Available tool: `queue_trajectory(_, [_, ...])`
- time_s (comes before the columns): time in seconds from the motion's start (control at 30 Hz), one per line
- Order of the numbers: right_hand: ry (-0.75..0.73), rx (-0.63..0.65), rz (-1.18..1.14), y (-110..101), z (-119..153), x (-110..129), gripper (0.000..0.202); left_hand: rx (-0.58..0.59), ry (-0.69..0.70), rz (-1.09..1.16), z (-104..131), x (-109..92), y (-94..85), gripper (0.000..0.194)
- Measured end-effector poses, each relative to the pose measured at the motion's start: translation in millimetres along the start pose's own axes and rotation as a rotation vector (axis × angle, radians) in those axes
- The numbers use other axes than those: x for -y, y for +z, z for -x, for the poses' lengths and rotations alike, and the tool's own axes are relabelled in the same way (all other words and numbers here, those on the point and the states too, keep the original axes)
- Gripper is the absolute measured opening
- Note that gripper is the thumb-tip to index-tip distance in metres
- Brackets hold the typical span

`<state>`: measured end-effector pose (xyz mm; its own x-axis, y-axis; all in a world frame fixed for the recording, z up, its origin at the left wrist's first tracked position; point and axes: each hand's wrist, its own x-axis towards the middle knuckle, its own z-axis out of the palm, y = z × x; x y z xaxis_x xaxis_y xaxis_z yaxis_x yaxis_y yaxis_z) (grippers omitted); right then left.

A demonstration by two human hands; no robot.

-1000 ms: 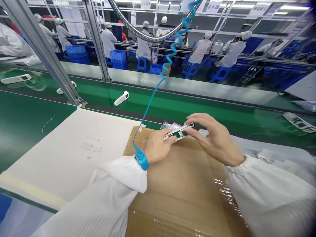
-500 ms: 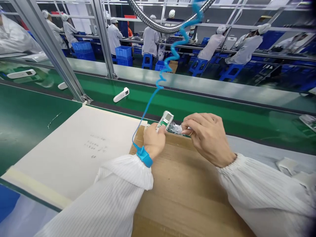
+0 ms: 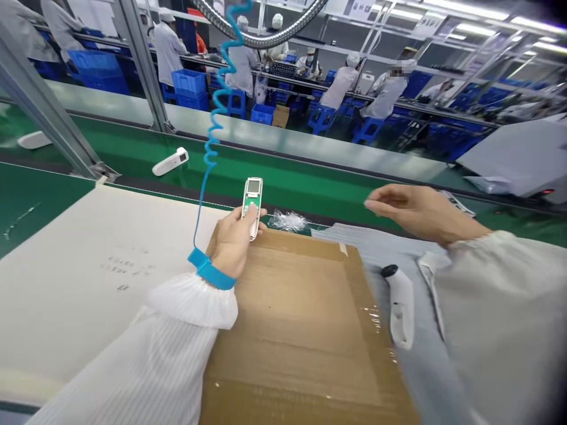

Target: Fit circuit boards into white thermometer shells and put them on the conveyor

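A white handheld device with a small grey screen and a bare green circuit board is held upright in my left hand, thumb on its front. A blue band with a coiled cord circles that wrist. My right hand hangs in the air to the right, over the edge of the green belt, fingers stretched out and slightly bent, with nothing visible in them. Crumpled clear film lies just beyond the brown cardboard, between my hands. A white device shell with a black tip lies right of the cardboard.
Another white device rests on the green belt across the front. White paper covers the left table. A metal post stands at the left. More white parts lie beneath my right arm. People in white sit beyond.
The view has swung right. My right hand has moved away from the clear film to the right, and its fingers have opened. The device in my left hand now stands more upright.
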<state>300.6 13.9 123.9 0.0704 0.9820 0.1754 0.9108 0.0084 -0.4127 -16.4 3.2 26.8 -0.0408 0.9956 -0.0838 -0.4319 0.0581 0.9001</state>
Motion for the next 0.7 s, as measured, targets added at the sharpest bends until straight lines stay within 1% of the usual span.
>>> queue_trajectory(0.03, [0.055,0.037,0.017,-14,7,-16,0.03,0.017,-0.004,0.033,3,-2,2.0,0.021])
queue_trajectory(0.07, [0.093,0.087,0.037,-23,16,-32,0.034,0.036,-0.011,0.055,6,-5,4.0,0.02])
queue_trajectory(0.1, [0.117,0.145,0.057,-26,25,-46,0.038,0.056,-0.023,0.066,9,-6,6.0,0.018])
queue_trajectory(0.17, [0.135,0.256,0.104,-21,44,-70,0.047,0.097,-0.057,0.07,15,-9,9.5,0.016])
queue_trajectory(0.23, [0.14,0.293,0.162,-10,63,-85,0.049,0.144,-0.088,0.073,19,-9,12.0,0.014])
queue_trajectory(0.3, [0.162,0.248,0.198,-6,78,-95,0.047,0.182,-0.108,0.075,21,-8,13.5,0.013])
queue_trajectory(0.4, [0.228,0.111,0.288,-18,85,-110,0.042,0.179,-0.126,0.074,20,-7,13.9,0.012])
queue_trajectory(0.47, [0.259,0.047,0.355,-29,81,-121,0.037,0.157,-0.134,0.062,20,-6,13.5,0.014])
queue_trajectory(0.53, [0.269,0.021,0.401,-31,73,-133,0.034,0.166,-0.129,0.048,20,-6,12.7,0.017])
queue_trajectory(0.6, [0.275,0.017,0.439,-25,63,-143,0.032,0.192,-0.116,0.036,20,-6,12.0,0.02])
queue_trajectory(0.7, [0.306,0.021,0.477,-16,52,-150,0.015,0.215,-0.102,0.031,21,-6,11.6,0.022])
